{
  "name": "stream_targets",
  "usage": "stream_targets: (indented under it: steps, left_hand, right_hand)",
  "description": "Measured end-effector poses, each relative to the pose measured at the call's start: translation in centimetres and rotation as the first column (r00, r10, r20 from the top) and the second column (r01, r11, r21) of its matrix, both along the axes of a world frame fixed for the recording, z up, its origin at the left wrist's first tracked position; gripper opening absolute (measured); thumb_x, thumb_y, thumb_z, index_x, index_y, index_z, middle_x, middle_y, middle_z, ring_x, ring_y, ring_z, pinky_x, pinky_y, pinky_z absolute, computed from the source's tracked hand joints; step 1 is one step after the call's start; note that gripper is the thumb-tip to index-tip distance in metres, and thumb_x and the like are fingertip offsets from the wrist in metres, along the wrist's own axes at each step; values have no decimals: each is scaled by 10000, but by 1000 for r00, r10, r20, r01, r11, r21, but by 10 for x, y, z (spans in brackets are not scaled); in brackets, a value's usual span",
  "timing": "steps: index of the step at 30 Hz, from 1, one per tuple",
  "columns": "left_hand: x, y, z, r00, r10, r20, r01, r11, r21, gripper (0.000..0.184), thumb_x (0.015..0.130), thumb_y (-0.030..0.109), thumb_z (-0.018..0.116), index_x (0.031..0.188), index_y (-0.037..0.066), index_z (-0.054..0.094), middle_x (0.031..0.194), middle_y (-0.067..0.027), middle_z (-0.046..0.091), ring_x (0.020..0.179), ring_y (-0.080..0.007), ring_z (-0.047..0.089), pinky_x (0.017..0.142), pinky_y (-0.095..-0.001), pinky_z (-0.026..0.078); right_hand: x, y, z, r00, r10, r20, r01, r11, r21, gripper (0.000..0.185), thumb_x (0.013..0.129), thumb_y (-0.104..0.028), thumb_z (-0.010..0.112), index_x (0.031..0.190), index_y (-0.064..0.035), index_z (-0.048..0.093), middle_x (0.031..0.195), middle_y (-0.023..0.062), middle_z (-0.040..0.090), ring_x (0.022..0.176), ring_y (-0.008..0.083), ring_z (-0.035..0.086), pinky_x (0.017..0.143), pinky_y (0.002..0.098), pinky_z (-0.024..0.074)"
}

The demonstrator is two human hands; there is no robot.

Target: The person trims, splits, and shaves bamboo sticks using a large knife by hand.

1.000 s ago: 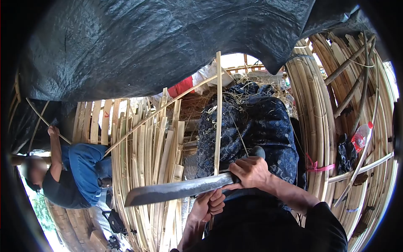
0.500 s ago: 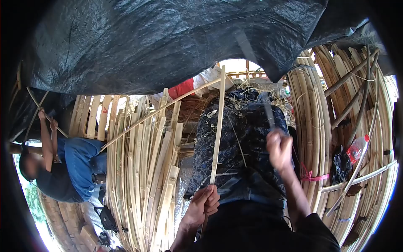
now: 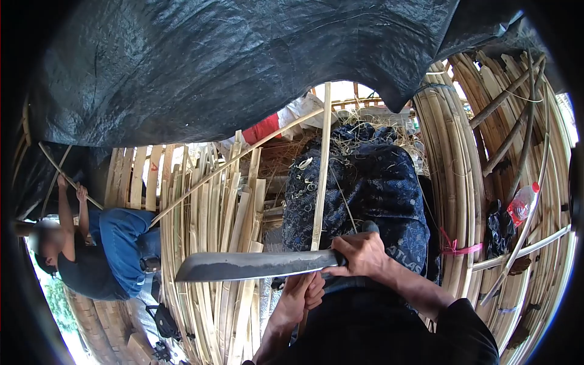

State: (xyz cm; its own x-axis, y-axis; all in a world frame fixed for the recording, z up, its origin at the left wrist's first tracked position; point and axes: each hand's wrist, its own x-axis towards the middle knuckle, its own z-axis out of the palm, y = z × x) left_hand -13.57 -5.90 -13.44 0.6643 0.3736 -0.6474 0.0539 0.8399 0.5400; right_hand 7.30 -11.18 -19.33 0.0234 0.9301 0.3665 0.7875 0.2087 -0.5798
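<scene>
A machete (image 3: 255,266) with a broad dark blade lies crosswise over the middle of the view, its tip to the left. My right hand (image 3: 360,252) is closed around its black handle. Just below the blade, my left hand (image 3: 302,293) is wrapped round a long, narrow bamboo strip (image 3: 322,164), which stands upright and runs away from me. The blade passes across the strip close above my left fingers; whether it touches the strip I cannot tell. Dark patterned cloth (image 3: 383,188) with pale shavings on it covers my lap behind the strip.
Bamboo slats (image 3: 204,231) are stacked at left; a tied bundle (image 3: 450,176) with pink string stands at right. Black tarp (image 3: 243,67) hangs low overhead. At far left a person (image 3: 85,261) holds a thin strip. A plastic bottle (image 3: 523,204) lies among the right-hand bamboo.
My right hand has come left and down from the right side, bringing the machete from upright and blurred to level across the bamboo strip. My left hand keeps its hold, nearly in place.
</scene>
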Motion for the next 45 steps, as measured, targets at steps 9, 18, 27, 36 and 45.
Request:
stream_targets:
  steps: [9,18,27,36,45]
  left_hand:
    - [0,0,10,1000,-10,-7,11,999,38,404,1110,409,466,814,140,415,630,69,297,468,-28,223,435,-233,185]
    - [6,-1,15,998,-15,-54,17,999,50,435,1095,446,484,784,153,404,604,74,272,466,-32,205,432,-233,168]
    - [-76,-19,45,989,124,-78,-124,992,7,413,1121,413,411,810,142,420,624,63,300,478,-43,229,441,-255,174]
    - [-34,3,40,1000,7,12,-8,991,136,416,1128,409,388,812,140,413,624,70,271,484,-39,192,438,-242,165]
    - [-6,16,32,1000,3,-13,1,962,272,388,1130,383,402,845,122,445,631,65,275,483,-38,197,446,-244,166]
  right_hand:
    - [16,14,-25,997,-25,76,16,993,117,592,772,-663,762,827,-96,602,661,27,595,565,224,662,536,349,526]
    - [36,14,-51,998,-45,39,39,989,146,568,727,-614,820,810,-96,602,688,52,623,585,271,658,558,375,532]
    - [97,62,-74,315,-426,-848,646,751,-137,492,1090,-432,468,765,-64,507,571,5,460,424,122,441,394,321,343]
    - [45,36,-15,-132,-301,-945,297,897,-327,585,1078,-602,383,850,-73,484,562,-16,369,406,79,316,378,267,268]
    - [88,52,44,17,-294,-956,540,807,-239,359,996,-359,698,833,-120,485,537,-44,401,379,64,339,367,269,261]
